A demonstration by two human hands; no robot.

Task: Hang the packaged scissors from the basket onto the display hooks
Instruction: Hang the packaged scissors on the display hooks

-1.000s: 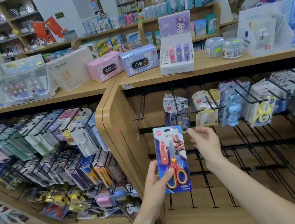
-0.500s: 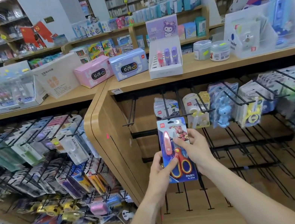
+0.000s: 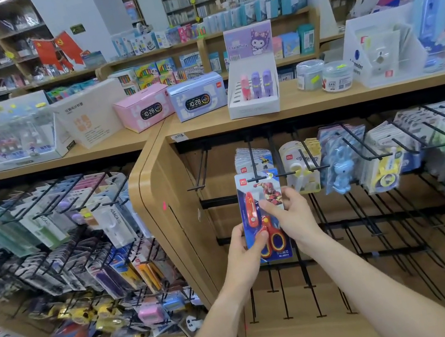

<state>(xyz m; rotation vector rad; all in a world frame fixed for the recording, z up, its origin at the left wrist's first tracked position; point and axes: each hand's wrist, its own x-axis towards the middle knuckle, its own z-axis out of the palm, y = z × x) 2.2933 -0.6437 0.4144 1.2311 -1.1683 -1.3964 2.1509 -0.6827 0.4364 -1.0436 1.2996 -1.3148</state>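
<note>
Scissors pack point(image 3: 263, 214), red "deli" tag at its top corner, stands upright with its top at a hook point(image 3: 253, 163). Left hand point(image 3: 247, 250) pinches its lower edge; right hand point(image 3: 292, 215) grips its right side, fingers curled.

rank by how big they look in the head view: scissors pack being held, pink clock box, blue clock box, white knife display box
1. white knife display box
2. scissors pack, nearer the camera, so unsure
3. pink clock box and blue clock box, alike
</note>
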